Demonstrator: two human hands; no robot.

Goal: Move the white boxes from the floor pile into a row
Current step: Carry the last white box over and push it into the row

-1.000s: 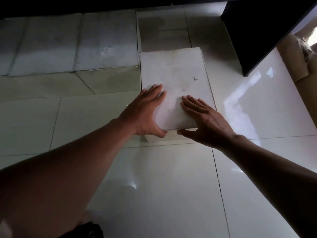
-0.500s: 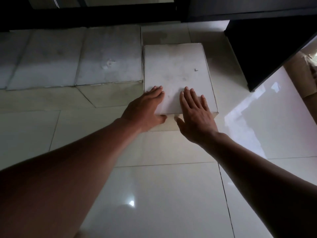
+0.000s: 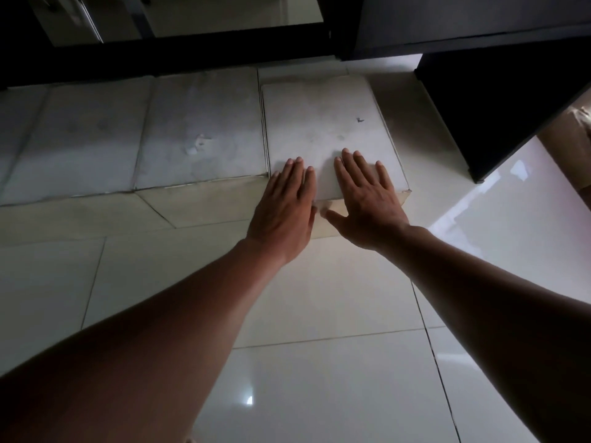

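Observation:
A white box [image 3: 323, 123] with a small dark mark on its lid lies on the tiled floor, at the right end of a row of white boxes. Its left side touches the neighbouring white box [image 3: 201, 132]; another box [image 3: 83, 139] lies further left. My left hand [image 3: 284, 209] rests flat on the near left corner of the right-end box. My right hand [image 3: 367, 199] lies flat on its near edge, thumb spread over the front face. Neither hand grips the box; the fingers are extended.
A dark cabinet [image 3: 499, 100] stands just right of the row, with a narrow strip of floor between it and the box. A dark base [image 3: 166, 55] runs behind the boxes. Glossy floor tiles [image 3: 319, 362] spread in front. A brown cardboard box [image 3: 572, 135] shows at the far right.
Both hands have pushed the marked box away from me, sliding it back until it lines up beside the neighbouring box. The hands have shifted from its middle to its near edge.

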